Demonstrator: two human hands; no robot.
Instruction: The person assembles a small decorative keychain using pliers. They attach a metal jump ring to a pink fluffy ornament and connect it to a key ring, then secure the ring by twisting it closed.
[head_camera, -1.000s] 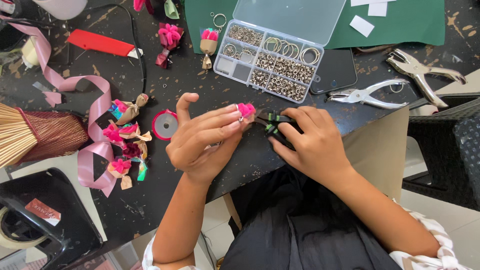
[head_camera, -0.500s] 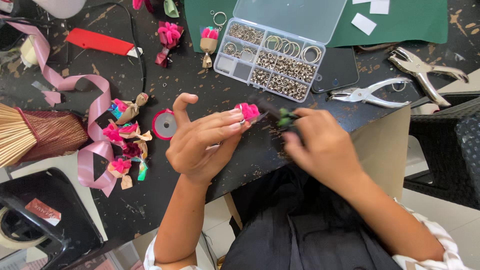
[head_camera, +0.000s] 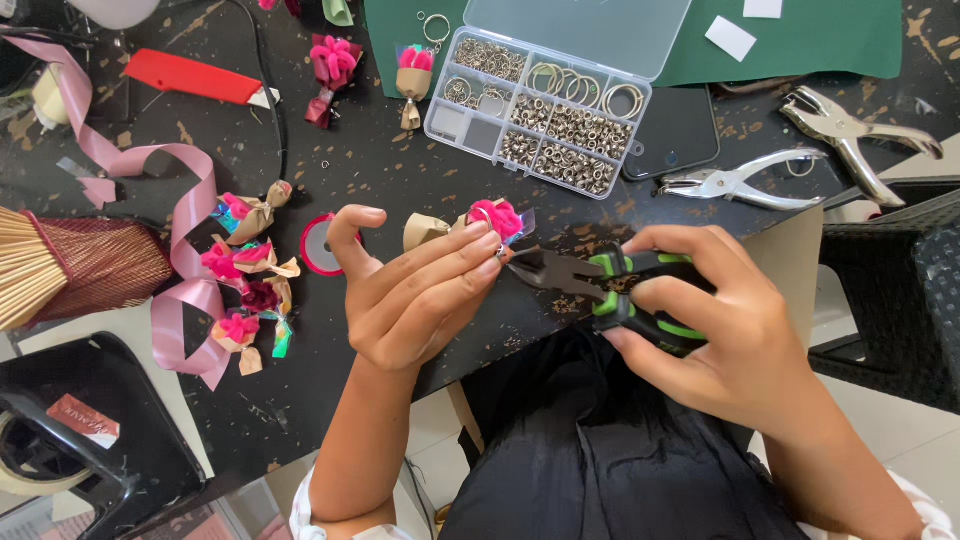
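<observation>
Your left hand (head_camera: 420, 295) pinched the small pink flower charm (head_camera: 497, 217) between fingertips and thumb side, its paper-brown cone end poking out toward the left, held just above the near edge of the black worktable (head_camera: 400, 170). Your right hand (head_camera: 715, 320) was wrapped tight around the green-and-black handles of the pliers (head_camera: 590, 275), and the dark nose reached left to meet the charm right at your left fingertips; whether the tips actually bit on a ring there, I could not tell, too small. Around that grip there was little spare room: the table edge ran diagonally just under both hands, with your black-clothed lap below it. Just left of your left thumb sat a red tape roll (head_camera: 320, 245), and beyond it a cluster of finished flower charms (head_camera: 248, 265) beside a looping pink ribbon (head_camera: 185, 250). Straight above the hands, near but apart, lay the clear compartment box of metal rings (head_camera: 540, 115) with its lid open over the green cutting mat (head_camera: 840, 40). To the upper right, well clear of your right hand, two silver punch pliers (head_camera: 800, 160) lay by a dark phone (head_camera: 675, 135).
</observation>
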